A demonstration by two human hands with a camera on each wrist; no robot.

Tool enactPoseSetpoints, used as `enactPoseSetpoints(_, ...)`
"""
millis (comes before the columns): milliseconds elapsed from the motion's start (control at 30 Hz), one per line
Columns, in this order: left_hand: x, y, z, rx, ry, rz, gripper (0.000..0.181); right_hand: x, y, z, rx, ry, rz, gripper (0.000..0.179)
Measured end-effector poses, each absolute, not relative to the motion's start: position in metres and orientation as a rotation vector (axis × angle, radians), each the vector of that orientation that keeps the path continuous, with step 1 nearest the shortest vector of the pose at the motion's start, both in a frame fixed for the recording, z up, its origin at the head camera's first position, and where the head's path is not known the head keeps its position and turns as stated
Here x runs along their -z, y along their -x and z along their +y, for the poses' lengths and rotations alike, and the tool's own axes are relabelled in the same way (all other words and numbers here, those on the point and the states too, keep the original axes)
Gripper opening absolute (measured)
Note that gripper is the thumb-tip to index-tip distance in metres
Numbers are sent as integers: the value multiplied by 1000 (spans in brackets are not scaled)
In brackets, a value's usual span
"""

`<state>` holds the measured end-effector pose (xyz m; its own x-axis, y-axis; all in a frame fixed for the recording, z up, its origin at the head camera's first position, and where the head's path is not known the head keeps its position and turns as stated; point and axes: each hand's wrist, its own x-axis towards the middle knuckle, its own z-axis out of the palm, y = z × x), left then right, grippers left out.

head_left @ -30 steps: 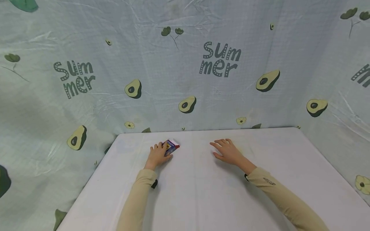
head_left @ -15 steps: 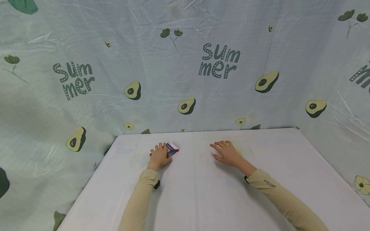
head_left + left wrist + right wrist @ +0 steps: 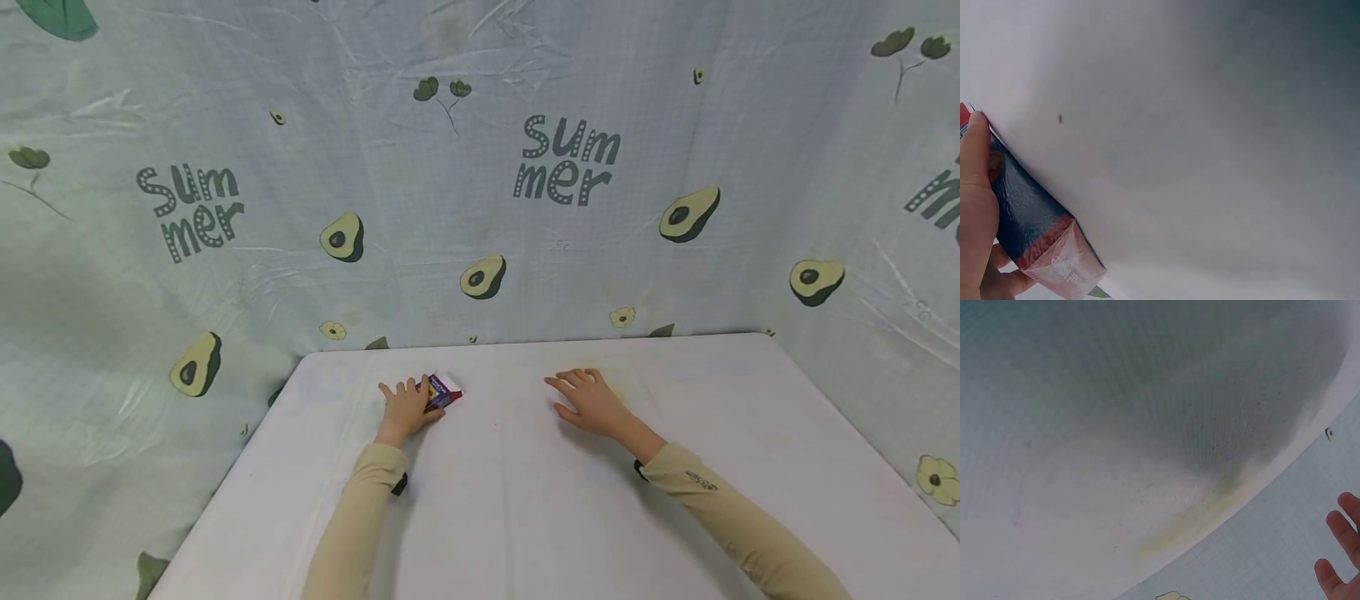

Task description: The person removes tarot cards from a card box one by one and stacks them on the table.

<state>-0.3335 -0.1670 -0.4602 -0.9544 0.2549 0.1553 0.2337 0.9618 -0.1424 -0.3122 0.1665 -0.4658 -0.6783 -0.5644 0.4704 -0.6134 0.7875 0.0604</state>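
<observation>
My left hand (image 3: 405, 408) holds a small dark blue packet (image 3: 442, 391) near the back left of the white table. The packet has red trim, a yellow patch and a clear, shiny plastic end. In the left wrist view the thumb lies along one side of the blue packet (image 3: 1029, 200), with fingers curled at its far side. The little finger sticks out to the left. My right hand (image 3: 592, 402) hovers over the table's back middle, fingers spread and nothing in them. Only some fingertips (image 3: 1335, 522) of it show in the right wrist view.
The white table (image 3: 510, 500) ends at the back against a hanging sheet (image 3: 420, 175) printed with avocados and lettering. That sheet also hangs along both sides. A faint yellowish stain (image 3: 1191, 531) marks the tabletop near the right hand.
My left hand shifts right over the packet, then back left, its little finger now stretched out. The packet tilts slightly in the grip. The right hand keeps its place.
</observation>
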Motion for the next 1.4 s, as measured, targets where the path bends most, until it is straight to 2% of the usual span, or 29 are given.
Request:
enactPoseSetpoints(433, 456, 328, -174, -15, 417, -2957, 87, 462, 300, 167, -206, -931, -2453, 42)
enactPoseSetpoints(733, 446, 310, -159, 68, 465, -2843, 77, 461, 290, 165, -249, -956, -2444, 38)
enactPoseSetpoints(1033, 436, 282, -142, 40, 571, -2737, 77, 454, 280, 165, -267, -946, -2460, 37)
enactPoseSetpoints(1400, 430, 263, -141, 16, 698, -2594, 76, 452, 270, 171, -289, -954, -2416, 39)
